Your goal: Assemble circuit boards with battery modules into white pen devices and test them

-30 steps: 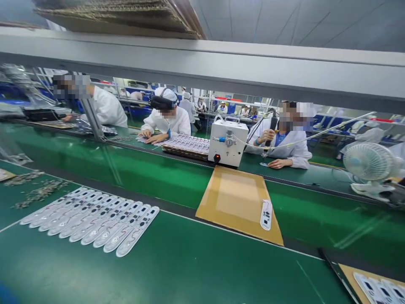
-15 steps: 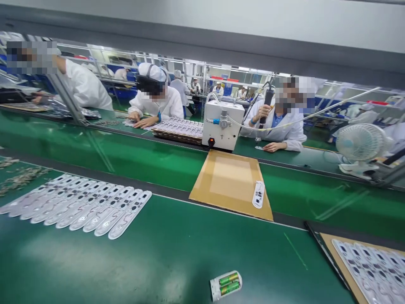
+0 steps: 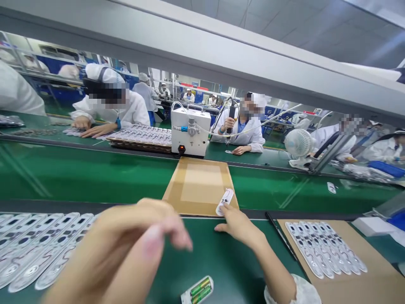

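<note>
Open right hand (image 3: 238, 226) touches one white strip (image 3: 224, 202) on one cardboard sheet (image 3: 196, 185); left hand (image 3: 126, 249), loosely curled, empty, hovers near two batteries (image 3: 200, 290).

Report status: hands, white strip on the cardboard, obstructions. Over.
Right hand open, fingertips at near end of white oblong circuit strip on brown cardboard sheet. Left hand raised, blurred, apparently empty. Nothing in the way.

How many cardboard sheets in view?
2. One sheet lies on the belt, a white part at its near edge by the right hand. The other sheet is lower right, under rows of parts. Far stack may hide more.
</note>
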Demonstrator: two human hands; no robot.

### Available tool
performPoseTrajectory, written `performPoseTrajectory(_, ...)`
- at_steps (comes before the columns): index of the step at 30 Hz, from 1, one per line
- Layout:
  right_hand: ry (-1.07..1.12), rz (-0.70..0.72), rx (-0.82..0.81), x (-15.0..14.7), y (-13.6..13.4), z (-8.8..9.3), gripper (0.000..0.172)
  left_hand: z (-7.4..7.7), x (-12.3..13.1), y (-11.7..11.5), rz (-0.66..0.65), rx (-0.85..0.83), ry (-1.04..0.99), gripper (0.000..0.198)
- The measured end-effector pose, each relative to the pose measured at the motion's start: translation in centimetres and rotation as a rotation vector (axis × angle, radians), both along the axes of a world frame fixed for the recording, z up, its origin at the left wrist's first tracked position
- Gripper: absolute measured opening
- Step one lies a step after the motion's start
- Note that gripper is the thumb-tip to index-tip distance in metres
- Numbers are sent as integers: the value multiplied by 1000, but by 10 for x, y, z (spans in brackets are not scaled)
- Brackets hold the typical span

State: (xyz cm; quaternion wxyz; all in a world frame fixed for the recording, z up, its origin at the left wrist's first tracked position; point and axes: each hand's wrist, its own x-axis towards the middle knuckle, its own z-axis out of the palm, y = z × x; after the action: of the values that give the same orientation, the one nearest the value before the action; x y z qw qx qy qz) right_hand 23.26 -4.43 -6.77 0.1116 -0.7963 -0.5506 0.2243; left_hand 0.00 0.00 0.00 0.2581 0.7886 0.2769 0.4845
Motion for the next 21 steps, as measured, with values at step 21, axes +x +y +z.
performPoseTrajectory(21,-39,78,531,-40,-144,-90,32,-156,-9,40,-286,154,537,43)
